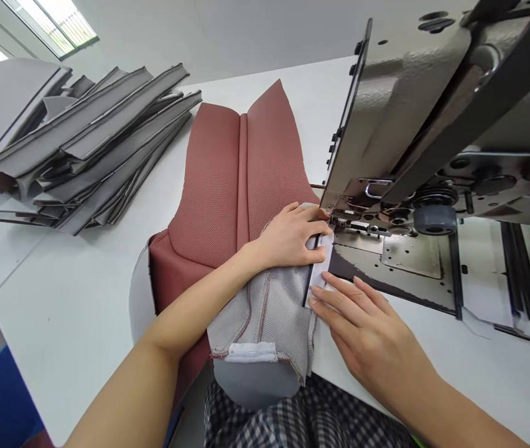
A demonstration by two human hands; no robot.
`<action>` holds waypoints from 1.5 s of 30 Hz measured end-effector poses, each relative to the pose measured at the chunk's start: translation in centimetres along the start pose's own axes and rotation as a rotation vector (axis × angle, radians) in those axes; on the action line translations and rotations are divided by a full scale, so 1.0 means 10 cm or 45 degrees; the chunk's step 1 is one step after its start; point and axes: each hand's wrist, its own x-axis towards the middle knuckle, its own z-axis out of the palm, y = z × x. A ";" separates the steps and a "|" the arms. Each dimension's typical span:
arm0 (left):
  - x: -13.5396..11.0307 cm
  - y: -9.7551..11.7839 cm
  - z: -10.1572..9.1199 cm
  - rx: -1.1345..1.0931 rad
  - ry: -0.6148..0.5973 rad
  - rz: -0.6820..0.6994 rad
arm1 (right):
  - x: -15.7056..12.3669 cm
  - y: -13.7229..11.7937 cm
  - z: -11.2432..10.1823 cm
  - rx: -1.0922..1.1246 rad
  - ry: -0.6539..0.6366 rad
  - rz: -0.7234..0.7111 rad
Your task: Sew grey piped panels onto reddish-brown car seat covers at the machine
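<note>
A red perforated seat cover (pixel 218 168) lies on the white table, its grey mesh backing (pixel 288 298) folded up at the near right. Along that edge runs a white strip (pixel 321 264) with a dark border, leading under the sewing machine (pixel 400 124). My left hand (pixel 293 236) rests palm down on the backing, fingers apart, its fingertips on the strip close to the needle area. Lower down, my right hand (pixel 358 317) lies flat with stretched fingers, the tips touching the strip. The needle itself is hidden behind the machine head.
At the left a stack of grey trim pieces (pixel 106 137) leans on the white table (pixel 83 298). The machine's metal bed plate (pixel 400 261) extends to the right, with dark strips (pixel 521 267) beyond it. A blue bin (pixel 4 398) stands below the table's left edge.
</note>
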 end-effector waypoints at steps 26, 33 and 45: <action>0.03 -0.10 0.00 -0.182 0.077 0.122 | 0.02 -0.01 -0.01 0.033 0.023 0.010; 0.23 -0.27 -0.01 -0.222 0.024 0.209 | 0.16 0.21 -0.04 -0.027 0.009 -0.041; 0.24 -0.14 -0.43 0.082 -0.331 0.341 | 0.28 0.44 0.00 -0.108 0.051 -0.064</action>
